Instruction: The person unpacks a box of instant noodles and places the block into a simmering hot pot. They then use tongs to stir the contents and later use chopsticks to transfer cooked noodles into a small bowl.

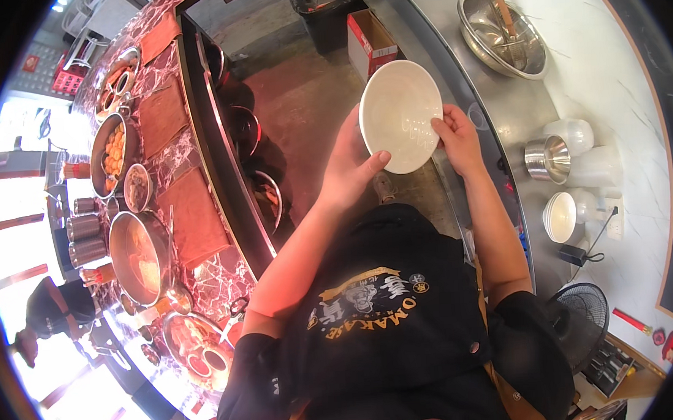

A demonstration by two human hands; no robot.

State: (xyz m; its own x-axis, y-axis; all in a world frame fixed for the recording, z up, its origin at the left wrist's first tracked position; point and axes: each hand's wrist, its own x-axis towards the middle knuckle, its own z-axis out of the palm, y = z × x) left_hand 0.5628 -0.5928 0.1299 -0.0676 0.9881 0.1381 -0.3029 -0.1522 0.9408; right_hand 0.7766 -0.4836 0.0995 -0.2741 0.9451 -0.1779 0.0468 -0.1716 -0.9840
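A white bowl point(401, 115) is held up in front of me in both hands, its shiny inside facing the camera. My left hand point(352, 159) grips its lower left edge, thumb over the rim and the other fingers hidden behind it. The right edge is pinched by my right hand point(457, 137), with the thumb at the rim. No food shows inside the bowl. Below my hands a shoe point(385, 187) shows on the floor.
At left, a marbled counter bears a steel pot of round brown food point(115, 152), a pot of broth point(139, 258), scissors point(234, 321) and reddish cloths point(193, 217). At right are a steel basin point(503, 36), stacked bowls point(559, 217) and a fan point(582, 322). Another person point(56, 307) is far left.
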